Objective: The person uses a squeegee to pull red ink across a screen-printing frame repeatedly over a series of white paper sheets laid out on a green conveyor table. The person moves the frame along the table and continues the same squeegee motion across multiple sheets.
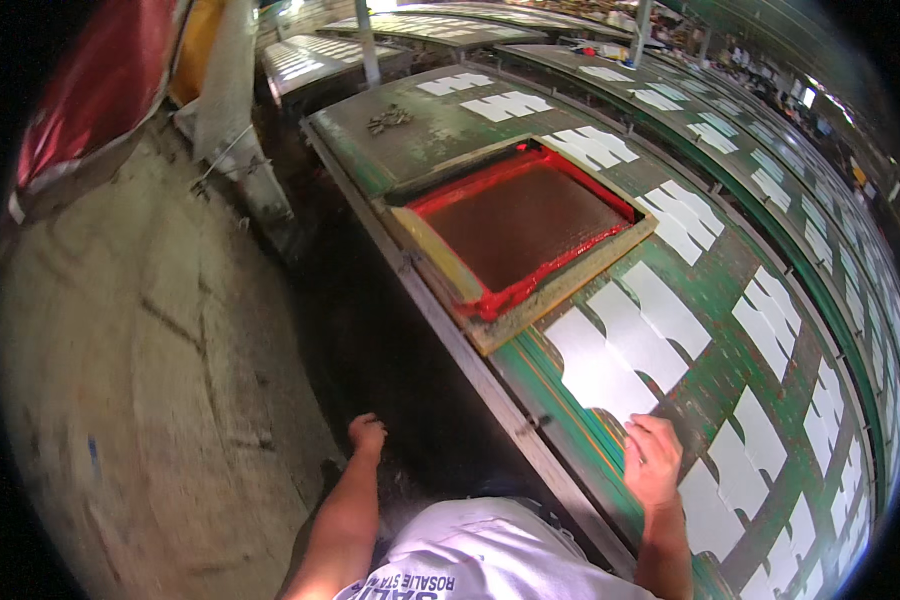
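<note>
Here, right hand [655, 462], white piece [598, 368] (perhaps touching).

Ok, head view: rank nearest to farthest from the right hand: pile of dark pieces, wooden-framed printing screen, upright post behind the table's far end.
1. Wooden-framed printing screen, ahead and left of the right hand.
2. Pile of dark pieces, near the far end of the table.
3. Upright post, beyond that end.

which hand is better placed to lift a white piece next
Probably the right hand: it is beside a white piece on the green table; the left hand hangs away from both.
</note>
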A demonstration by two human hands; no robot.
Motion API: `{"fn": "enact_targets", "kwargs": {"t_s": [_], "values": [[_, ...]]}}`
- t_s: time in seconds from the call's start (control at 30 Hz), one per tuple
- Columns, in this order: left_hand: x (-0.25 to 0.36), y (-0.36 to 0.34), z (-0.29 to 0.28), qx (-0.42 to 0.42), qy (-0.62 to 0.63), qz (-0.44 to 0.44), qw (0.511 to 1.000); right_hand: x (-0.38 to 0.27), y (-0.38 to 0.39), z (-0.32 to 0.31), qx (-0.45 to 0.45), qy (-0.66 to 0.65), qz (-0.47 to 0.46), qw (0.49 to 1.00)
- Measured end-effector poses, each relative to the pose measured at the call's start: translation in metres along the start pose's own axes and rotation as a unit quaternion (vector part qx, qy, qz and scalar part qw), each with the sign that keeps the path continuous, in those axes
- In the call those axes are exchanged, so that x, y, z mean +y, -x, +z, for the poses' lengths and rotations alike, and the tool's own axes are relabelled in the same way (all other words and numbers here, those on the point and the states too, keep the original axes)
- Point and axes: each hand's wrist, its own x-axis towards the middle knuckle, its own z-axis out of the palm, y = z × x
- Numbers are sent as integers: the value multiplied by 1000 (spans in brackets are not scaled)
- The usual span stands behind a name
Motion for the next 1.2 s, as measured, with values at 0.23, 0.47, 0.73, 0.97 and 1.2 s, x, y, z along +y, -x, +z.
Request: {"fn": "enact_targets", "kwargs": {"t_s": [0.23, 0.47, 0.73, 0.97, 1.2], "values": [[251, -142, 9, 137, 216, 112, 960, 61, -98, 99, 115, 69, 74, 988], [438, -255, 7, 41, 37, 328, 943, 36, -233, 255, 6, -61, 52, 997], [594, -409, 114, -135, -165, 529, 821, -57, -340, 421, -99, -54, 64, 992], [640, -493, 256, -212, -240, 567, 759, -102, -370, 495, -142, 131, 275, 942], [667, -483, 321, -316, -317, 496, 744, -100, -391, 503, -125, 238, 279, 922]]}}
